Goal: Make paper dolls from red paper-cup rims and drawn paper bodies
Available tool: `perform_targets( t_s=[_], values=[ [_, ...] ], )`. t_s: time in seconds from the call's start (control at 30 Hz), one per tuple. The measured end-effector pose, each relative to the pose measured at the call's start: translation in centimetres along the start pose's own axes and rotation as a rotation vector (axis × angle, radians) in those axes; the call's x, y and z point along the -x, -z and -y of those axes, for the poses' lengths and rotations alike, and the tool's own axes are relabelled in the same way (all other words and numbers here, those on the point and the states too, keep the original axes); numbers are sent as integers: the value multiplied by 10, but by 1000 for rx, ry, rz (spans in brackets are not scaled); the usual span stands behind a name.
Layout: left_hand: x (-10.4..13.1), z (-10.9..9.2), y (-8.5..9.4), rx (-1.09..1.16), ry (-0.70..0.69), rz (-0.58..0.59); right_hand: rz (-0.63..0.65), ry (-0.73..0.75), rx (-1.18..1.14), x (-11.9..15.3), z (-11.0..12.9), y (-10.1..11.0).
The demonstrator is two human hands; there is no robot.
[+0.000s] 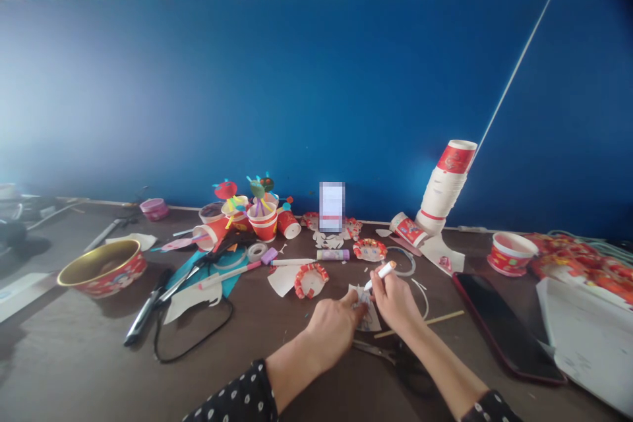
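Observation:
A small piece of white paper with dark drawn lines lies on the table in front of me. My left hand holds it down, the fingers bent and pressed on its left side. In my right hand is a white marker with an orange end, slanted, its tip close to the paper's top edge. Whether the tip touches the paper, I cannot tell. Scissors lie just below, partly hidden by my right forearm. A thin wooden stick passes by my right wrist.
Left stand a red-and-gold bowl, a hair straightener with a cord, and several decorated paper cups. A leaning cup stack rises against the blue wall. A dark phone lies right; a lit screen stands ahead.

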State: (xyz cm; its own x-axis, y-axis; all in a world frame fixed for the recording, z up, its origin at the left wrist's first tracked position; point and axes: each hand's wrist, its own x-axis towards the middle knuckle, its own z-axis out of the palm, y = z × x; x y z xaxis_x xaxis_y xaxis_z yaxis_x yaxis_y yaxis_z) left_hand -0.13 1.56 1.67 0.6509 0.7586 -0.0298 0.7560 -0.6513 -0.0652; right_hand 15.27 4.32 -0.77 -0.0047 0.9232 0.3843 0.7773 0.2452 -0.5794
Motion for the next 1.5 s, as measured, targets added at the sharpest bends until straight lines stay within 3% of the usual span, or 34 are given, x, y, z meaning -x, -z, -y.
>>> perform_targets(
  t_s=[0.27,0.87,1.27,1.5],
  values=[
    [0,-1,1,-2,2,1,-47,39,73,0,-2,2],
    [0,-1,0,31,4,-18,-37,28,158,3,0,7],
    [0,-2,4,29,17,37,-45,96,181,8,1,11],
    [0,-2,1,9,4,1,-11,103,187,9,1,13]
  ],
)
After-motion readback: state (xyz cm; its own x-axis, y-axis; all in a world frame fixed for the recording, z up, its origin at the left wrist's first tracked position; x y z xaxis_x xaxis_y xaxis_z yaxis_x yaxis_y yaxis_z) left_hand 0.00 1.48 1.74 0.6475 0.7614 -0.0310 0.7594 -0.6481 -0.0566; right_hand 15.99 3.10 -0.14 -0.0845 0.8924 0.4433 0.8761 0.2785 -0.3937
